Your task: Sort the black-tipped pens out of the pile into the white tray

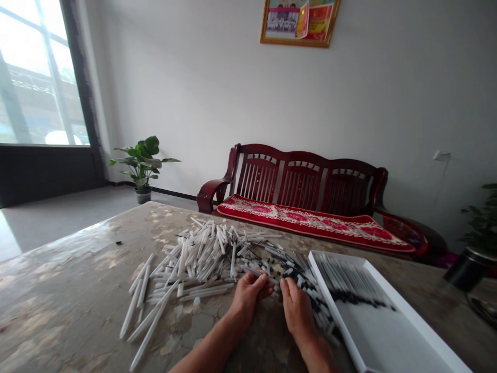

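Observation:
My left hand [245, 296] is closed around a slim whitish pen barrel [251, 270], which points to the upper left. Just to its right, my right hand [297, 306] has thumb and fingers pinched together by the barrel's other end. Whatever sits in that pinch is too small to make out. A big heap of white pen barrels [209, 248] lies beyond and left of my hands. Small black and clear pen parts [289, 265] are scattered behind my right hand. At the right, a white shallow box [382, 342] holds a row of pens [349, 280] with black ends.
The patterned table [85, 300] carries everything, with a small black piece [118, 242] at its left. Behind it stands a dark red wooden bench [303, 181] with a red runner. Potted plants stand at the left [143, 160] and right [483, 223].

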Tool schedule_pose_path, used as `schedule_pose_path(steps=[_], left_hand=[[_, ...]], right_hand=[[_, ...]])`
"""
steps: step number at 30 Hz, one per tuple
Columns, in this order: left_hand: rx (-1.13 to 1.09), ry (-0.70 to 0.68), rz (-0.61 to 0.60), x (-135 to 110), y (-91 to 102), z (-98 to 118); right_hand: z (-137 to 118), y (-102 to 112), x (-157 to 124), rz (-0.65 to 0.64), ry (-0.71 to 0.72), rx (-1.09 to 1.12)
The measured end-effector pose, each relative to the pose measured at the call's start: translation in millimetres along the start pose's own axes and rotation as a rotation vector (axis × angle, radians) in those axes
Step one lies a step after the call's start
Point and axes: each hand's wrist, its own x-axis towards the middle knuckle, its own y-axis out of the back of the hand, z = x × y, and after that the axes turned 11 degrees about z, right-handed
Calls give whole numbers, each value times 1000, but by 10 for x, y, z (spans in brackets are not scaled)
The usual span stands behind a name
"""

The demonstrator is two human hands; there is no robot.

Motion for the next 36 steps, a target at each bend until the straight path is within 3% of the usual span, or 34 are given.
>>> schedule_pose_path(steps=[12, 36], left_hand=[[-4, 19, -17, -33, -24, -17], [-8, 14, 0, -74, -47, -37]], right_hand=[[-43, 48, 0, -23, -140, 138], [-87, 76, -3, -56, -170, 222]])
